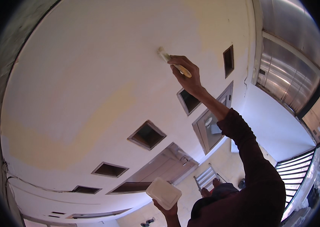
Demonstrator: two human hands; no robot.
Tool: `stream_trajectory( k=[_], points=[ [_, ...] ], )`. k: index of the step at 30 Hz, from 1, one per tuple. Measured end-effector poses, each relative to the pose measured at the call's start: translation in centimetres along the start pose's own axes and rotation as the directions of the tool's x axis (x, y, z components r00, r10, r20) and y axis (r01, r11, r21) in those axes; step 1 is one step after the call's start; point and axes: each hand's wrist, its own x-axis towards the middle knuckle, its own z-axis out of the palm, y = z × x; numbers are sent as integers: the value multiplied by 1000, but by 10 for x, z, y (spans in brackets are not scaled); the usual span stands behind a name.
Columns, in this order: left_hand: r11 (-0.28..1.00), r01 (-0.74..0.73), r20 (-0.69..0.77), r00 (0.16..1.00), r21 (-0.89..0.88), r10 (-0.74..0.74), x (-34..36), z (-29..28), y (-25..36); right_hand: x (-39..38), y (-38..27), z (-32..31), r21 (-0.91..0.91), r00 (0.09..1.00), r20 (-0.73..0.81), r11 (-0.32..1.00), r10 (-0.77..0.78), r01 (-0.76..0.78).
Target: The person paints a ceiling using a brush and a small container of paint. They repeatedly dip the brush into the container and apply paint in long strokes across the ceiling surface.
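Observation:
My right hand (190, 78) is closed on a paintbrush (163, 53), raised in the upper middle with its pale bristles at the white wall (92, 56); I cannot tell if they touch it. Yellowish patches (107, 106) mark parts of that surface. Low in the middle, my left hand (166, 208) grips a white shallow plastic container (163, 191); what it contains is too indistinct to tell. My bare feet (215, 182) stand at the top of a metal ladder (206, 174).
Several small openings (146, 134), two doors (156, 166) (207, 143) and loose wires (39, 182) are along the wall. At right are shiny metal panels (288, 72) and a barred railing (294, 166). Dark footwear (148, 221) lies on the floor (133, 219).

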Motion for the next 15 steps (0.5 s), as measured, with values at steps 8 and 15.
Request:
stream_trajectory(
  k=[8,15],
  points=[
    [926,-75,144,989,371,22,11,-15,0,18,4,-19,346,974,157,915,162,-208],
    [941,-110,21,994,321,109,-1,3,-3,100,130,-108,186,924,-132,924,359,-333]
  ],
)
